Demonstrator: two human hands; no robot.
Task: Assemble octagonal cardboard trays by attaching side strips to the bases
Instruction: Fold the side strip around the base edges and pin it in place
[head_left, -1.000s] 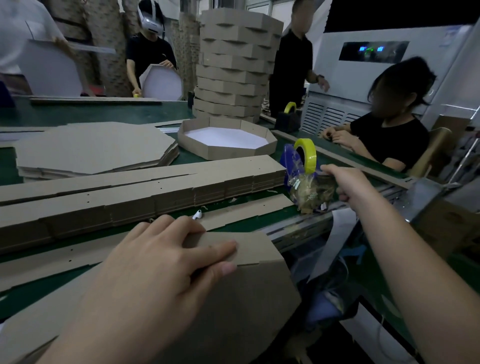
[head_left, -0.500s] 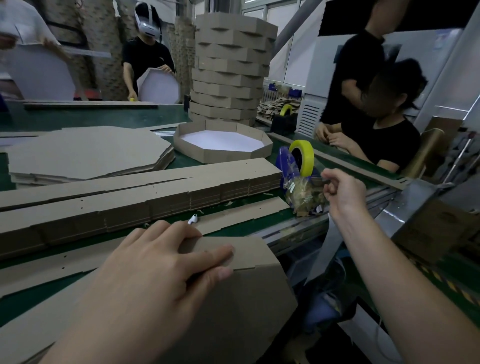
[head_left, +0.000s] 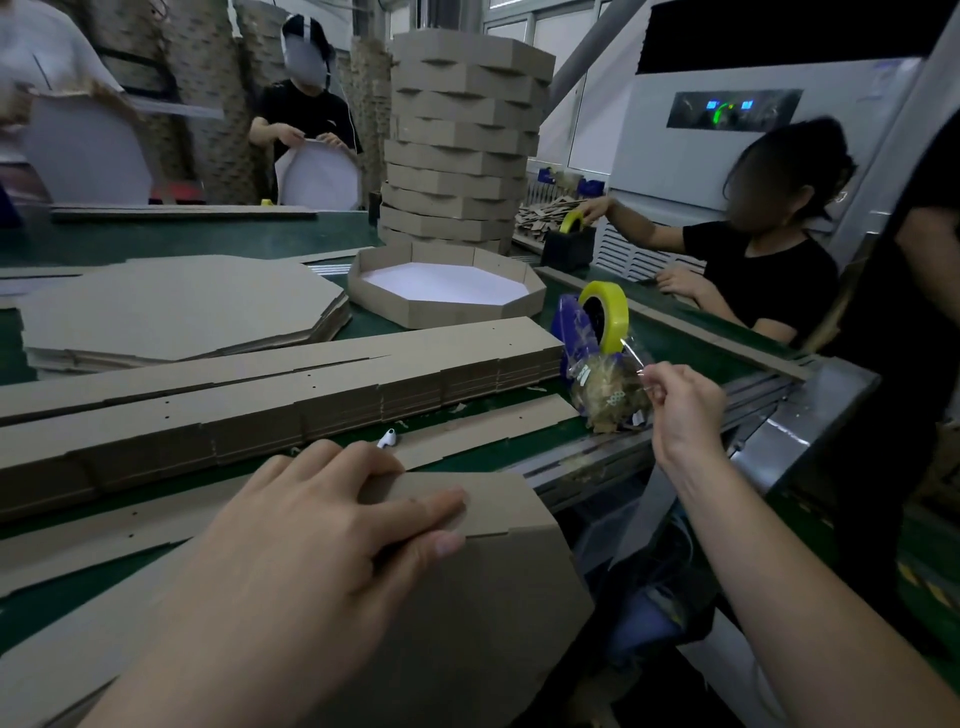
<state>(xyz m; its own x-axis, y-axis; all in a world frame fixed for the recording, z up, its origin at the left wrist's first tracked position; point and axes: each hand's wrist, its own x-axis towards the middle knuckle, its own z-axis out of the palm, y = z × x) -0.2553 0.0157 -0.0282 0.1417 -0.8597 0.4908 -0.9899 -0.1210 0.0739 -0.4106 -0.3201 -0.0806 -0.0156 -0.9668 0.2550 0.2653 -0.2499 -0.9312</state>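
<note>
On base (head_left: 467, 634) edge, left hand (head_left: 311, 530) flat, right hand (head_left: 680, 410) pinching tape (head_left: 634, 354)

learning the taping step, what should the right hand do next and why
Probably tear the tape off at the dispenser and carry it to the left hand. The right hand pinches a clear tape end drawn from the yellow roll, not yet torn, while the left hand presses the strip onto the base.

Head view — forward and down, close over green table (head_left: 208, 239).
</note>
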